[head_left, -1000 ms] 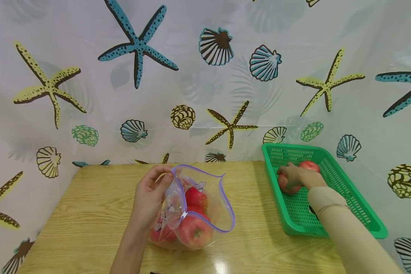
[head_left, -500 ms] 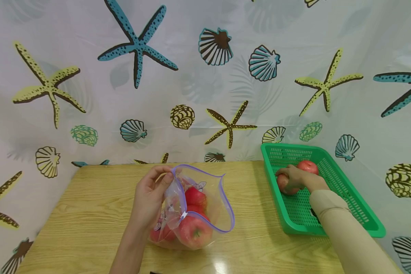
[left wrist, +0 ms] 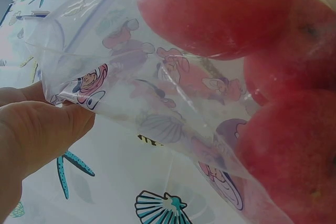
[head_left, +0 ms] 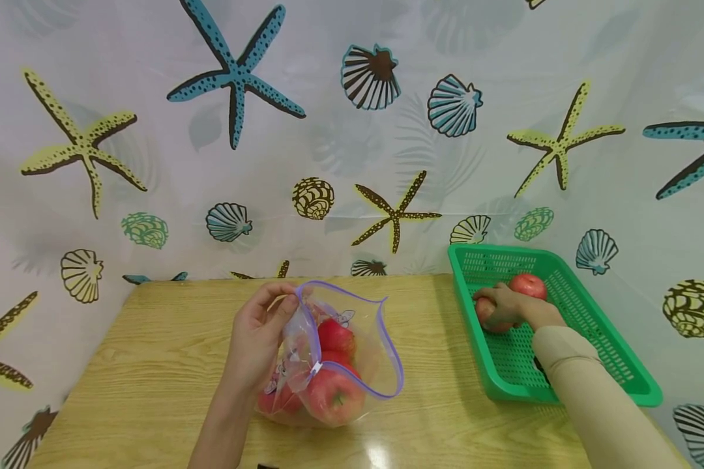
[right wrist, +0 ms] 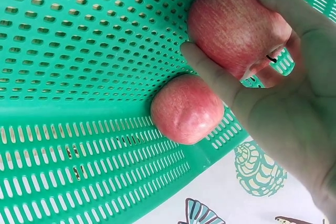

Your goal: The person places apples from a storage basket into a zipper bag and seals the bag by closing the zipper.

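Observation:
My left hand pinches the rim of a clear zip bag with a purple-edged mouth, which stands open on the table. Several red apples lie inside the bag; in the left wrist view they press against the printed plastic. Over in the green basket, my right hand grips an apple between thumb and fingers. A second apple sits beside it in the basket, touched by no finger that I can see.
The wooden table runs under bag and basket. Behind it hangs a white curtain printed with starfish and shells. Something small and dark shows at the basket floor, partly hidden by the right sleeve.
Over the last second my right hand stays on the same apple in the basket, with barely any shift. The left hand and the bag hold still.

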`<state>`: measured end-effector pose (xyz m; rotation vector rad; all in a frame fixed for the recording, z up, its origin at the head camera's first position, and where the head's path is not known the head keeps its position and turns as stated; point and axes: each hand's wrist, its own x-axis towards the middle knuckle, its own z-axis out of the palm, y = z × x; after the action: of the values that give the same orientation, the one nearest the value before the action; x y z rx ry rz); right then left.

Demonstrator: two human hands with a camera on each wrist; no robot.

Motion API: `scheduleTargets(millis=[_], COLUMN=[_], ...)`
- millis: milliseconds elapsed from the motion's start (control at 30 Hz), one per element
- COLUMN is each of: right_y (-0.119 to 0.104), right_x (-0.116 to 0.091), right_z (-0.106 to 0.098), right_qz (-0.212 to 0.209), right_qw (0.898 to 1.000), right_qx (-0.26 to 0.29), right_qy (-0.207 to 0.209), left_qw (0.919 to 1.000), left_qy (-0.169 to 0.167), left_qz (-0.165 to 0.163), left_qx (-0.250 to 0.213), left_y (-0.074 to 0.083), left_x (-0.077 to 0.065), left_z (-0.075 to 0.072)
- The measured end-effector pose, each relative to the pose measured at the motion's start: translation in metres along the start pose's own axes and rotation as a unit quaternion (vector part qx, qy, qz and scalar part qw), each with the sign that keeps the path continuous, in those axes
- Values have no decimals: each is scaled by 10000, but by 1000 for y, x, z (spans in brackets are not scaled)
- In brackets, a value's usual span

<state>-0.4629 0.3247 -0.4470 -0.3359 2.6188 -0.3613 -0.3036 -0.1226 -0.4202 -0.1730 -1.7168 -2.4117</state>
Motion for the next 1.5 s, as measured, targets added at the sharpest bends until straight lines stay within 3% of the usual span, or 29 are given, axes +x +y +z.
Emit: scheduleTargets(millis=[900, 1267, 1500], right_y=[2, 3, 0], right_x=[2, -2, -6], right_z=[3, -1, -12], right_qz=[7, -189, -577], right_qw=[9999, 9980, 9893], right_qx=[55, -440, -858], right_qy=[92, 411, 1028], left_qw=[10000, 9999, 9999], left_qy=[-45, -116, -98], left_qz=[-66, 4, 1], left_qx=[17, -102, -60], left_y=[2, -1, -1], left_x=[-1, 0, 0], left_z=[0, 3, 2])
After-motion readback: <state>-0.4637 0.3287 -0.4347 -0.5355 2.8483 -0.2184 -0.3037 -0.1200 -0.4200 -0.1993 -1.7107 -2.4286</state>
